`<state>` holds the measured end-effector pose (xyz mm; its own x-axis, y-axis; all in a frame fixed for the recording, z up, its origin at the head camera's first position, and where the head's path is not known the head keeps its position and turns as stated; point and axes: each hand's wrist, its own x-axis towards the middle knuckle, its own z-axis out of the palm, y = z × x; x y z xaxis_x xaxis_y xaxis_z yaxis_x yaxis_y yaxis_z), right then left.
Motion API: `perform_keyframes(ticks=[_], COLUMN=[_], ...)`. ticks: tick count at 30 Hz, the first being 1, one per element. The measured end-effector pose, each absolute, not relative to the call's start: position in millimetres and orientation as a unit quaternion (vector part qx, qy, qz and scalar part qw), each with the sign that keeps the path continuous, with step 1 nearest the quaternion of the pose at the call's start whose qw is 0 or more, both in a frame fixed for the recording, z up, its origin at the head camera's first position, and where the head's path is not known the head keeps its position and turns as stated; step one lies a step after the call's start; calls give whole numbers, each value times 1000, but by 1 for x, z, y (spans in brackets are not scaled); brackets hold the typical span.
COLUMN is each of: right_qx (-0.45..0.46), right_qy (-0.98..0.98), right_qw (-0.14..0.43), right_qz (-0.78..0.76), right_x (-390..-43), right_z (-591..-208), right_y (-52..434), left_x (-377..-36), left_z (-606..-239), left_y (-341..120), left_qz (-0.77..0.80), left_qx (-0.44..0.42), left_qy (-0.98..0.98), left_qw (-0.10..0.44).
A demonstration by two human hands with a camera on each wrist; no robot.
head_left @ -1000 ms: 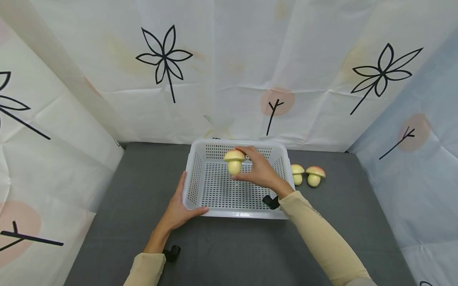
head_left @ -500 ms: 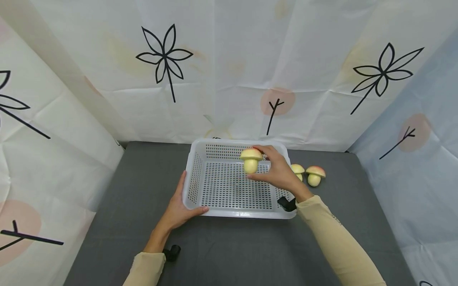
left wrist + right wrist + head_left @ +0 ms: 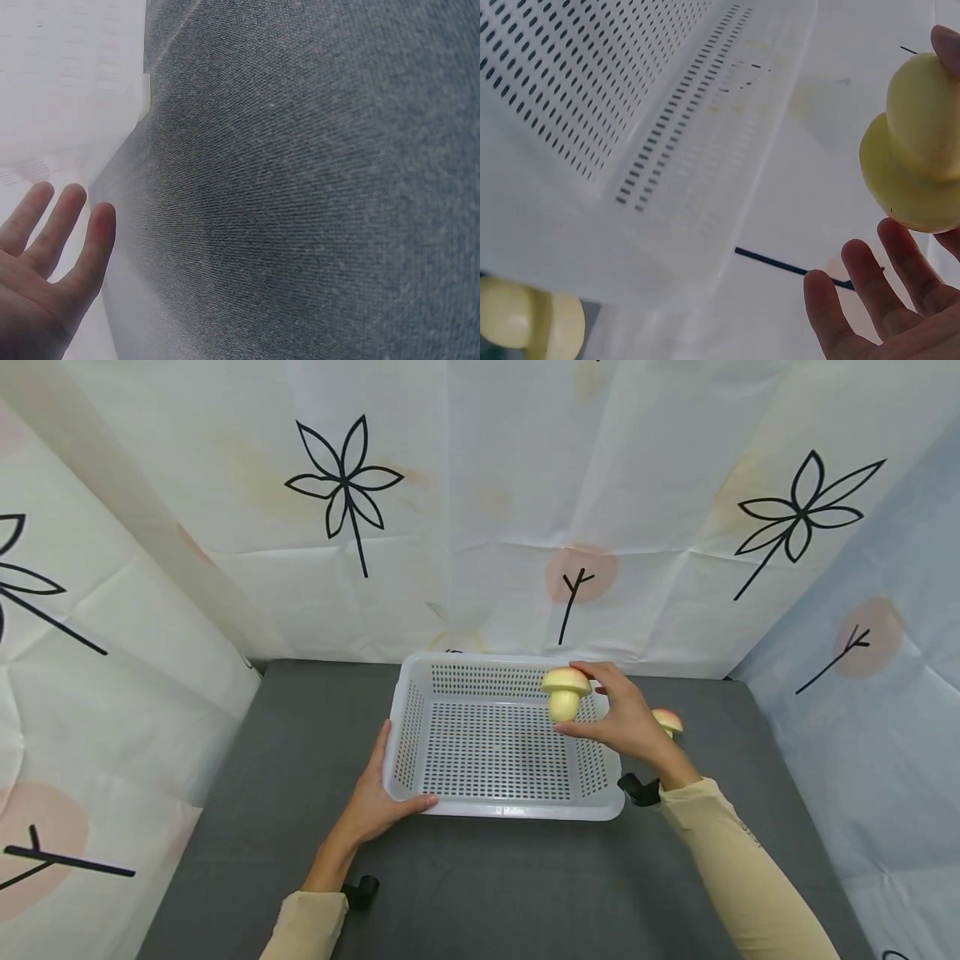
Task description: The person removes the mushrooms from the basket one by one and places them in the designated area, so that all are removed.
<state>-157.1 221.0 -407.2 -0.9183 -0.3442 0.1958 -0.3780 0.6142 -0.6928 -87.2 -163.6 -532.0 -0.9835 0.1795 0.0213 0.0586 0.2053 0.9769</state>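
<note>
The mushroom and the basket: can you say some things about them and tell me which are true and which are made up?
1. The right hand holds a mushroom in the air. True.
2. The basket is full of mushrooms. False: nothing lies in it.
3. The left hand touches the basket's near left corner. True.
4. The table is bright red. False: it is dark grey.
5. Another mushroom sits on the table right of the basket. True.
</note>
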Motion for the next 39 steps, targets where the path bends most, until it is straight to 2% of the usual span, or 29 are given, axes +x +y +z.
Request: perform_keyframes(ticks=[13,39], right_qx=[183,99], right_qy=[-906,-924], right_qw=[53,74], right_qz=[378,361], right_x=[-152,-141], right_z=[-404,-407], right_y=[258,329], left_x=[-86,-88], left_z=[-531,-533], left_y=[-163,-164], left_qz=[620,617], left_qx=[74,75], left_qy=[779,782], left_qw=[51,52])
